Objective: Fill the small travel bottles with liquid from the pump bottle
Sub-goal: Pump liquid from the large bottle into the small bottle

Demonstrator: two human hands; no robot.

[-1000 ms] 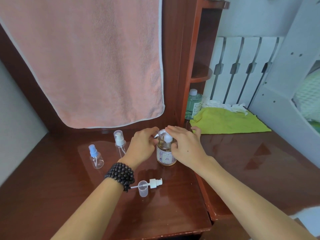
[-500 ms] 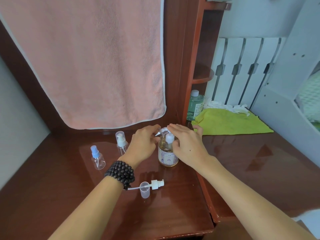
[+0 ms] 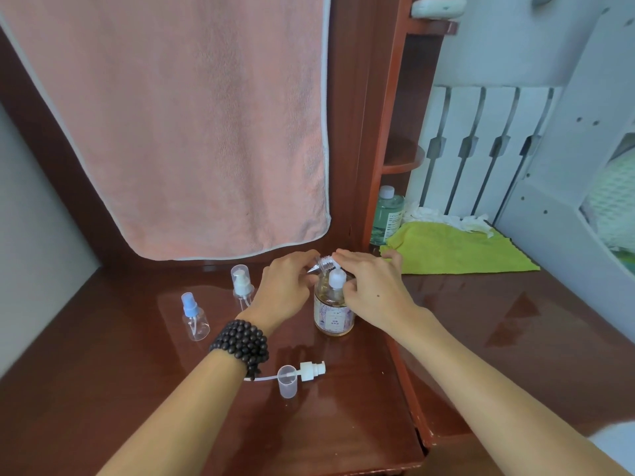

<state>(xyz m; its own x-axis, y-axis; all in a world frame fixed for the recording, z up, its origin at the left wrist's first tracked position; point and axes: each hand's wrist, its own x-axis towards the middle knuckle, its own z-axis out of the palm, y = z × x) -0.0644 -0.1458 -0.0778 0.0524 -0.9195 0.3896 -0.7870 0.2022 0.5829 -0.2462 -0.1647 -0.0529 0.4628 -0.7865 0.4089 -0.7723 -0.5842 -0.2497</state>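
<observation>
On the red-brown desk (image 3: 343, 424), the pump bottle (image 3: 334, 309) stands upright between both hands. The left hand (image 3: 285, 290) pinches a small clear travel bottle (image 3: 323, 263), tilted with its threaded neck at the pump (spout hidden). The right hand (image 3: 372, 290) lies over the pump head (image 3: 337, 279), fingers nearly straight. Two capped travel bottles (image 3: 195, 316) stand to the left.

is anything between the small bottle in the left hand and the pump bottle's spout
Nothing visible. The left hand holds the small bottle tilted, its open threaded neck right at the top of the pump bottle. The right hand lies over the pump head, hiding the spout tip, so the exact alignment cannot be seen.
</observation>
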